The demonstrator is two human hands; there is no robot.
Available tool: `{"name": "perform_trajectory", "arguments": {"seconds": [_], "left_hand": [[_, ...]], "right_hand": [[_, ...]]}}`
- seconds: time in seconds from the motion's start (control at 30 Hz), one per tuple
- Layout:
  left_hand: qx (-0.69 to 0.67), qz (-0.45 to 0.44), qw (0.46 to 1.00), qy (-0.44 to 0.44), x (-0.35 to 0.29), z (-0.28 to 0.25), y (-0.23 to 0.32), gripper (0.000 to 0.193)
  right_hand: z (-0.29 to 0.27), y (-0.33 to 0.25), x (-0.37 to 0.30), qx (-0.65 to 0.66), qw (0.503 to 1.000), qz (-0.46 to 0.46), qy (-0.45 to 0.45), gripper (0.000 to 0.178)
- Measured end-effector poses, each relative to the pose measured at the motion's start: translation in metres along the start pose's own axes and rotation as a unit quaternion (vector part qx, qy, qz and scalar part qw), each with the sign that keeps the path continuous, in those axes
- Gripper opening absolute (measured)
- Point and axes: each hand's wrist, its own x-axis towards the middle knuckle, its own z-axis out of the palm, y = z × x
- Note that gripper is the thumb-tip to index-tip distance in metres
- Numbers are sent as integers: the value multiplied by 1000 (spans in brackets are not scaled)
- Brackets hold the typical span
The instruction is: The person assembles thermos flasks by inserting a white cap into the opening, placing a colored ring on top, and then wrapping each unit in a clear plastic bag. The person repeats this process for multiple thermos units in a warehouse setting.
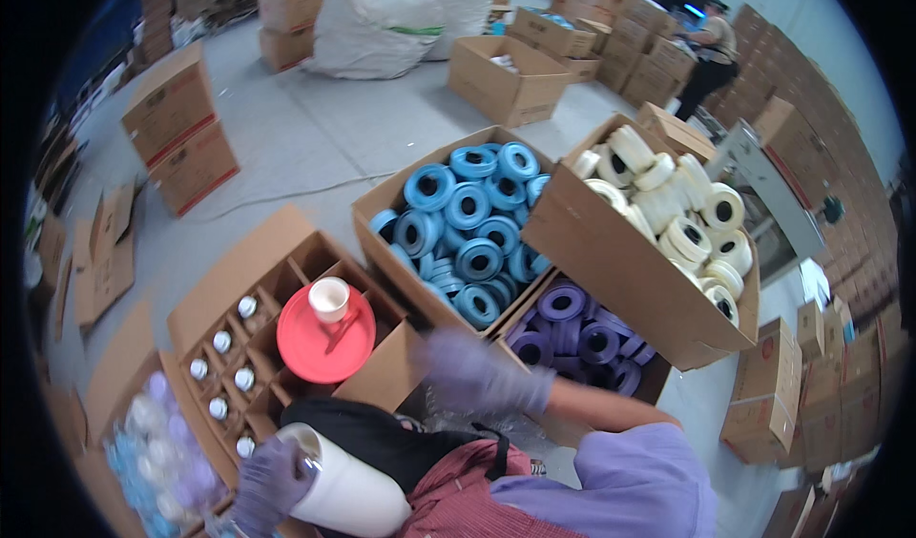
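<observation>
White and upended toward the person's left hand (272, 488), a tall tub (358, 495) lies tilted against the body, its open end facing that hand, seemingly so its mouth is easy to reach. A red plate (305, 349) rests across the dividers of a box (239, 263), probably because they make a handy shelf; a white cup (328, 300) stands on it. The dividers appear to keep the capped bottles (222, 341) upright and apart. Blue rings (453, 216), cream rings (658, 201) and purple rings (566, 337) sit in separate cartons, likely so the colours do not mix, while wrapped bundles (153, 452) fill a carton at the far left.

The gloved left grip is curled around a shiny clear thing (310, 463), perhaps a bottle, partly hidden by the fingers and just beside the tub's mouth; whether the knuckles press on the tub I cannot tell. The gloved right hand (482, 374) is blurred, near the purple rings, and I cannot tell how far its fingers are spread or whether it holds anything.
</observation>
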Motion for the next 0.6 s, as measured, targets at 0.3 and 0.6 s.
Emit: {"name": "perform_trajectory", "arguments": {"seconds": [0.3, 0.6], "left_hand": [[-112, 123, 986, -5, -9, 53, -28, 41], [-87, 62, 994, 33, 8, 31, 3, 20]], "right_hand": [[-314, 224, -180, -345, 543, 765, 16, 54], [-314, 203, -220, -525, 498, 680, -117, 53]]}}
